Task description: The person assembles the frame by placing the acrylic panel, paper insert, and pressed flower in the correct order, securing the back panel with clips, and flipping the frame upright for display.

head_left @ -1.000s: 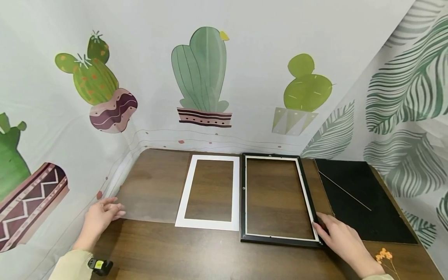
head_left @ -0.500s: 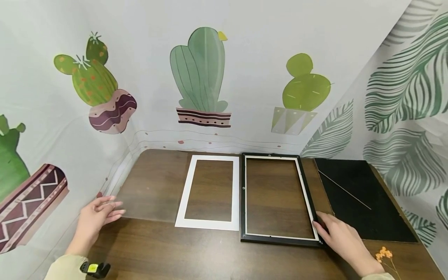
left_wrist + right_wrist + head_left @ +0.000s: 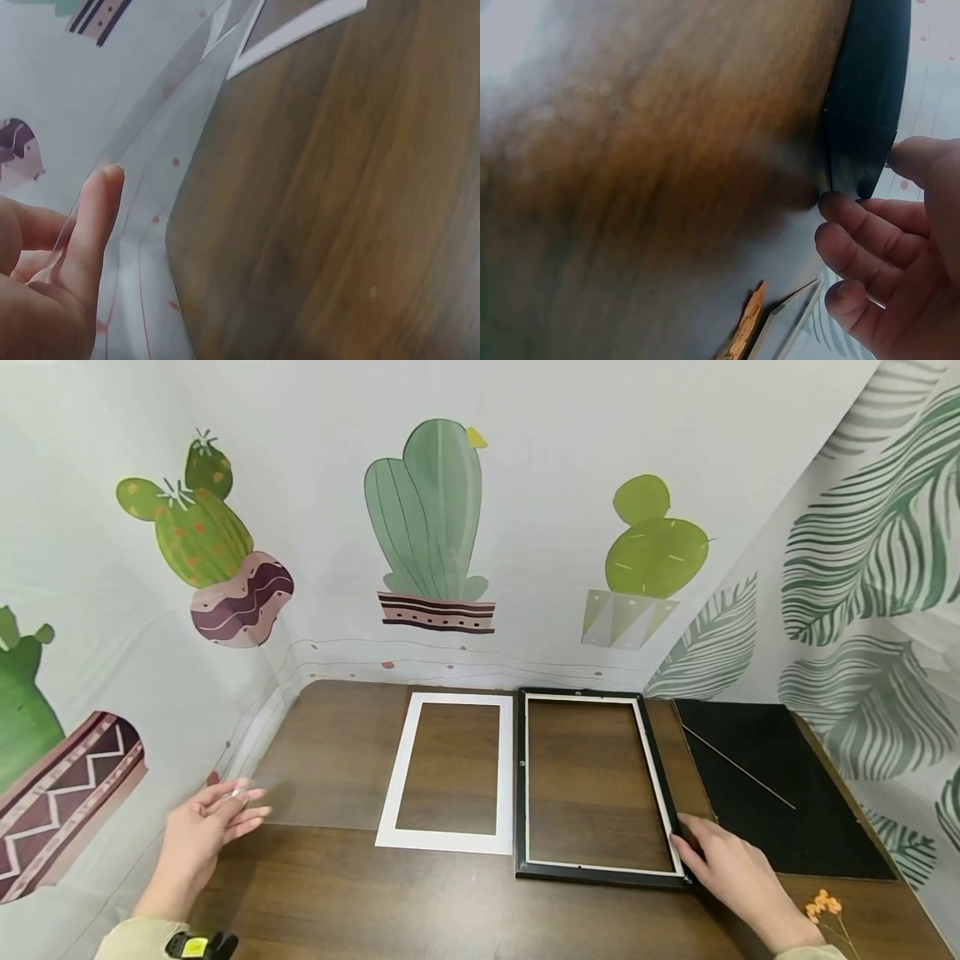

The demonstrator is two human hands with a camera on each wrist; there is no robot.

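Note:
My left hand pinches a clear sheet at its near left corner. In the left wrist view the clear sheet runs between thumb and fingers and bows slightly. A white picture mat lies flat to the right of it, with the sheet reaching its left side. Beside the mat is a black picture frame, face down, with a pale inner lip. My right hand grips that frame at its near right corner, thumb on one side and fingers on the other, as the right wrist view confirms.
A black backing board lies at the right with a thin stick across it. Small orange dried flowers sit near the front right. Behind the brown wooden table hangs a cactus-print cloth.
My left hand has shifted slightly left, and the near edge of the clear sheet now appears a little higher. My right hand and the frame have stayed in place.

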